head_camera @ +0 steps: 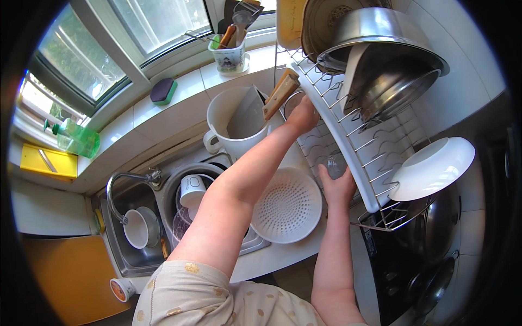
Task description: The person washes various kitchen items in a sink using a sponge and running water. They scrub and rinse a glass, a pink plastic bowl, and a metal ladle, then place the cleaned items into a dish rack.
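My left hand reaches to the lower tier of a wire dish rack, its fingers partly hidden behind the rack's white upper edge. My right hand is at the rack's front, thumb and fingers spread at a clear glass vessel; its grip is partly hidden. Beside my left forearm stands a white plastic pitcher holding a cleaver and other wooden-handled tools. A white colander lies on the counter between my forearms. Steel bowls and a white bowl rest on the upper tier.
At the left, a steel double sink with a curved faucet holds white bowls and a white mug. A sponge, a green bottle and a utensil holder line the sill. Right, a black cooktop holds pans.
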Demonstrator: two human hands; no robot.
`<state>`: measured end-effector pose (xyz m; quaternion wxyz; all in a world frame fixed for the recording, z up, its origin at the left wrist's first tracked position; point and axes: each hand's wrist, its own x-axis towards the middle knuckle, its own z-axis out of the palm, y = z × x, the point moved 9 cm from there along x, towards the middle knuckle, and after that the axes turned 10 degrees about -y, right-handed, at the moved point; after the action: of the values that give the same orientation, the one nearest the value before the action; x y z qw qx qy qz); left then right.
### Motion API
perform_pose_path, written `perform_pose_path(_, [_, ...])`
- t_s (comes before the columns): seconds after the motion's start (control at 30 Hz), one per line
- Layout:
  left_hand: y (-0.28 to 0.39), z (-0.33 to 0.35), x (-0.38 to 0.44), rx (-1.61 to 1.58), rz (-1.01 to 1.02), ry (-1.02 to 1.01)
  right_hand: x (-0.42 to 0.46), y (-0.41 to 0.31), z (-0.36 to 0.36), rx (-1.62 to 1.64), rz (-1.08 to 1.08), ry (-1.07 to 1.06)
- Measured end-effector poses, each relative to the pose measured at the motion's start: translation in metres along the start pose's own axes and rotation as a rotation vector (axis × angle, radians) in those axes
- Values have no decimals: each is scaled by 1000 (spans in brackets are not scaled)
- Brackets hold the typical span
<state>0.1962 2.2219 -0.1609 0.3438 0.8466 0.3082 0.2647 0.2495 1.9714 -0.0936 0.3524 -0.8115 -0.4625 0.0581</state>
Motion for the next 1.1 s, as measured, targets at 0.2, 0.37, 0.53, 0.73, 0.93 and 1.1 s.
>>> perform_pose_path(0.2, [47, -43, -76, -75, 20, 70, -4, 7, 0, -8, -5, 37])
perform_pose_path(0.37, [85, -72, -208, -380, 63, -73, 4, -9, -8, 5, -128, 163])
perform_pose_path(0.53, [67, -89, -346, -436, -193, -121, 46, -25, 24, 133, -61, 36])
perform_pose_path(0.73, [42, -104, -458, -573, -499, -13, 75, -48, 50, 110, -235, 38])
perform_pose_path(0.93, [34, -103, -490, -640, -521, 70, 88, -53, 68, 68, -221, -20])
perform_pose_path(1.1, [43, -110, -487, -612, -510, 72, 93, -39, 76, -12, -157, -71])
